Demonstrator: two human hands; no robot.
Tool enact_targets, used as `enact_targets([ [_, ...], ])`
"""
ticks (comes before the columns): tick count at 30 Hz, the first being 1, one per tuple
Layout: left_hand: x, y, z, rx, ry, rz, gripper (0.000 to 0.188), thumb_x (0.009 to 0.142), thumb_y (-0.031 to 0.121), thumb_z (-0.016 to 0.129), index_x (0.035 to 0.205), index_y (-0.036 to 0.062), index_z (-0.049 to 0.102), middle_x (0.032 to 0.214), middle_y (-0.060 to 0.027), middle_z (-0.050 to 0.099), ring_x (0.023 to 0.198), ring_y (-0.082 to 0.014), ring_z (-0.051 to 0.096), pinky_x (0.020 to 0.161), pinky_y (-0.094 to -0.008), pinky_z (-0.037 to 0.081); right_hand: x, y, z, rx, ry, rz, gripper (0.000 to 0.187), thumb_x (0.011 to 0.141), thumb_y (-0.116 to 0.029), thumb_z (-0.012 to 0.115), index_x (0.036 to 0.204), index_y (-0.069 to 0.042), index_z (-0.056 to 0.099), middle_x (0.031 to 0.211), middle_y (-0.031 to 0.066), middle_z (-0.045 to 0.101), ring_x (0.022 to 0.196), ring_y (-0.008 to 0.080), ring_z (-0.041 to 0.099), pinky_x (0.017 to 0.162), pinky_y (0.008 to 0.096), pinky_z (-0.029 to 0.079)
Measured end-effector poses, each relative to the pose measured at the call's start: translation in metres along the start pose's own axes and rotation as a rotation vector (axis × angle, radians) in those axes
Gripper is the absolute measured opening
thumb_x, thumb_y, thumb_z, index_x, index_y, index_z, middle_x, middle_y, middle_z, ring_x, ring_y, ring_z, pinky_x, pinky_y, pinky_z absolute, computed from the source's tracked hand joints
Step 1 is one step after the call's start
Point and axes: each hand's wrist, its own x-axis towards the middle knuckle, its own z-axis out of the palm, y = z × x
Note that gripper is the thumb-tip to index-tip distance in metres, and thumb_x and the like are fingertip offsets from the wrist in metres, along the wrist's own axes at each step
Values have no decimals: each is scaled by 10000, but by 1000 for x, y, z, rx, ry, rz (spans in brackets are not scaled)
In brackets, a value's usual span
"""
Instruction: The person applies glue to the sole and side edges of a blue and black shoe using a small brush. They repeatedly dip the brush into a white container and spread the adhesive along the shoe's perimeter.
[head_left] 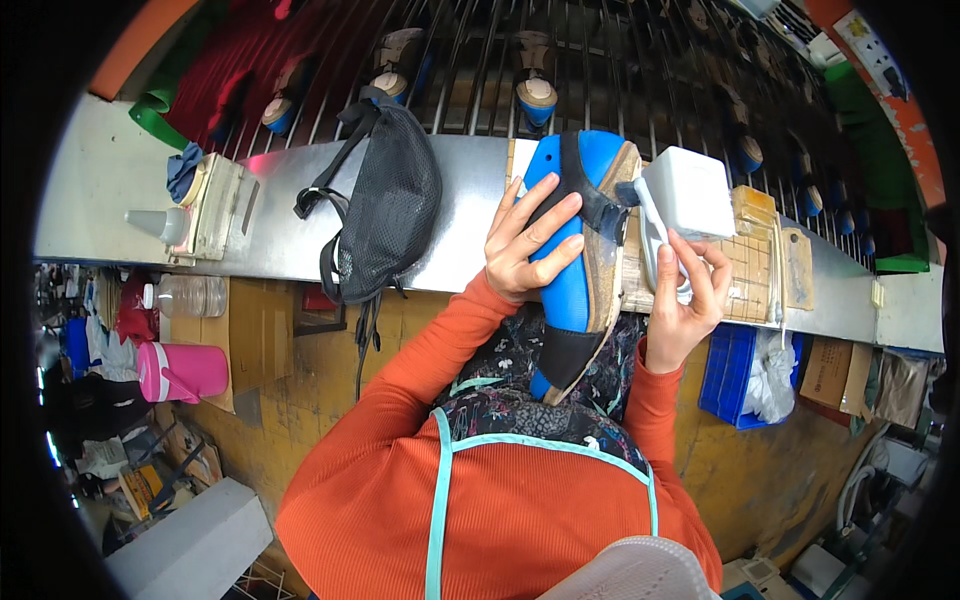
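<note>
My left hand [532, 245] is wrapped round a sandal on a blue last [565, 290], its fingers spread across the blue side. The sandal has black straps [598, 212] and a cork-coloured sole [603, 275], and it is tilted with its sole toward the right. Pinched in my right hand [690, 295] is a slim white-handled brush [652, 212]. Its dark head meets the sandal by the strap and sole edge; I cannot tell exactly what it touches. Just beyond the brush, a white box-shaped container [690, 190] stands on the bench.
A black mesh bag [385, 200] lies on the metal bench [280, 215], left of my hands. Behind the bench, rods [475, 75] carry several more shoes on lasts. A yellowish block [752, 210] sits to the right. Below are a blue crate [728, 375] and a pink jug [190, 370].
</note>
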Motion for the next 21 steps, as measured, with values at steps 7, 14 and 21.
enact_targets([
  [7, -1, -5, -2, 12, -8, 2, 327, 818, 169, 688, 1113, 204, 549, 1237, -130, 635, 1161, -410, 584, 1001, -596, 400, 21, 7, -1, -169, 50, -134, 235, 762, -108, 787, 995, -122, 761, 969, 34, 603, 686, 103, 521, 764, 274, 373],
  [14, -1, -7, -2, 25, -16, 6, 326, 815, 198, 695, 1107, 234, 553, 1251, -84, 638, 1168, -384, 587, 1010, -581, 397, 23, 10, -11, -196, -50, -224, 265, 727, -107, 800, 982, -168, 763, 957, 11, 613, 765, 138, 544, 786, 295, 347],
  [21, 3, -8, -4, 29, -56, 20, 329, 798, 196, 703, 1093, 231, 560, 1248, -84, 640, 1170, -375, 589, 1014, -564, 400, 37, 10, -31, -284, -208, -320, 252, 730, -129, 795, 977, -165, 758, 951, 9, 616, 798, 147, 543, 790, 305, 347],
])
